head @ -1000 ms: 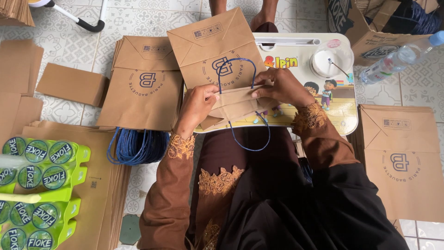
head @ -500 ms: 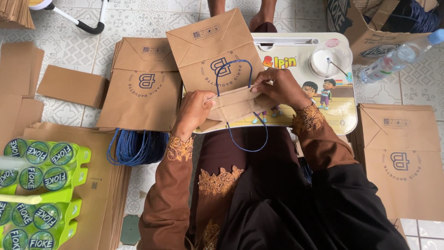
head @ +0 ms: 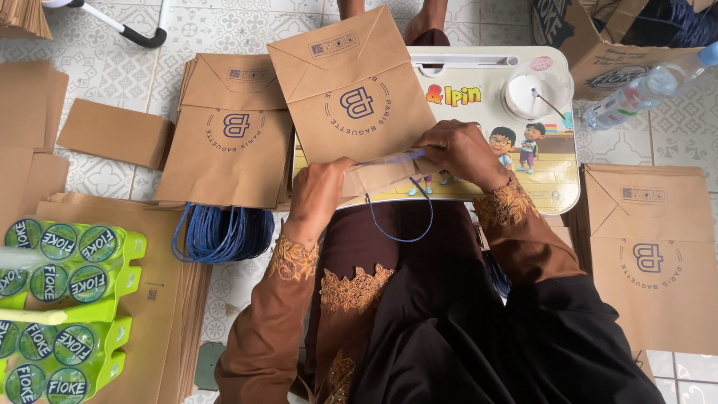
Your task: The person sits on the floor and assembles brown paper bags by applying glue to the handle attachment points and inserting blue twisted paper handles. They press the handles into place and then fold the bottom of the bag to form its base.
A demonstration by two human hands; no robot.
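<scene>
Hands meet at the folded top edge of a brown paper bag (head: 359,112) on the small lap table (head: 557,191); the left hand (head: 321,191) presses the flap with fingers together, and the right hand (head: 456,150) pinches the blue cord (head: 407,224), which hangs in a loop at 6 o'clock. I judge the handle only partly fitted; at 9 o'clock a bag stack (head: 232,138) and a cord bundle (head: 221,232) wait, and at 3 o'clock another pile (head: 651,254) lies.
</scene>
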